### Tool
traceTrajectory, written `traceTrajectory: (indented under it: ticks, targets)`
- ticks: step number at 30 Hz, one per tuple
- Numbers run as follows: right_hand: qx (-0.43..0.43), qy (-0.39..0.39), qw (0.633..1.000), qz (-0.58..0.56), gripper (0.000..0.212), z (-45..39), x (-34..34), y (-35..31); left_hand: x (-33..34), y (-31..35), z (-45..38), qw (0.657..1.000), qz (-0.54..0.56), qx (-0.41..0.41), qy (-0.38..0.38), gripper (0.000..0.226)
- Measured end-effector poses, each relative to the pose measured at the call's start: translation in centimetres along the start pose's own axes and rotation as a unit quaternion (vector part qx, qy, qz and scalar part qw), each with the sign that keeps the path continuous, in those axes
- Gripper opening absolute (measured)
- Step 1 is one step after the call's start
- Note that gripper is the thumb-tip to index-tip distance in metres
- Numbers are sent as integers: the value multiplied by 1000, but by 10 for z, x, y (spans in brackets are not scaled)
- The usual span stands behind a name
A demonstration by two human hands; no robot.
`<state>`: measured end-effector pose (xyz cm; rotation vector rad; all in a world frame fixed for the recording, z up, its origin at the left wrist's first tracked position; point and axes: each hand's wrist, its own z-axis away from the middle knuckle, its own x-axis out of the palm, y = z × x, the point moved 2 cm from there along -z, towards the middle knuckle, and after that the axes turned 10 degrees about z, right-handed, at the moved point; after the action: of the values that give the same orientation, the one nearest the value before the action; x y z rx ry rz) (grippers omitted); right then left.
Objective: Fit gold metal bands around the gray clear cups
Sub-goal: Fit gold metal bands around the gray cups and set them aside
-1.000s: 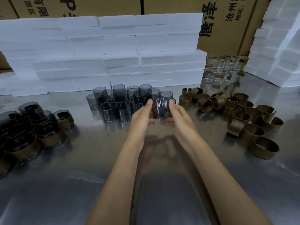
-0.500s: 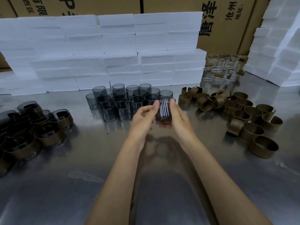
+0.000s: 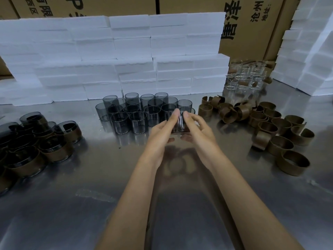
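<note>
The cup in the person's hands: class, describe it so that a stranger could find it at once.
Start at the white foam wall, then drop to the gray cups grouped below. At their front right edge, one cup is off the table, held between both hands.

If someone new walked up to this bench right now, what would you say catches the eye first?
Probably the two hands at the centre: the left hand and right hand hold one gray cup between them above the steel table. Behind them stands a cluster of bare gray cups, with loose gold bands scattered to the right and banded cups piled at the left.
</note>
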<state>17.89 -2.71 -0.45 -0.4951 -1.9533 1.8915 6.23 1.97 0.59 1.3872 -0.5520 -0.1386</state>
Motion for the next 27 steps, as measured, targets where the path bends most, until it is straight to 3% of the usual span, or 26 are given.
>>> traceTrajectory:
  ticks: [3, 5, 10, 14, 18, 23, 27]
  targets:
    - [48, -100, 992, -61, 58, 4, 8, -4, 4, -4, 1, 998, -6, -11, -61, 56]
    - [56, -118, 990, -57, 65, 5, 9, -7, 4, -4, -1, 997, -29, -6, -72, 50]
    - [69, -89, 992, -61, 65, 3, 7, -6, 1, -8, -6, 996, -54, -2, -73, 65]
    - [80, -54, 991, -96, 54, 1, 3, -7, 4, -8, -4, 996, -35, 4, -86, 52]
    - [41, -38, 991, -121, 47, 1, 1, -6, -1, -3, -6, 996, -2, 62, -57, 38]
    - [121, -95, 946, -284, 52, 1, -5, -2, -5, -1, -6, 988, 52, 78, -122, 55]
    - [163, -84, 931, -315, 46, -3, -6, 0, -2, 0, -6, 986, 53, 91, -133, 56]
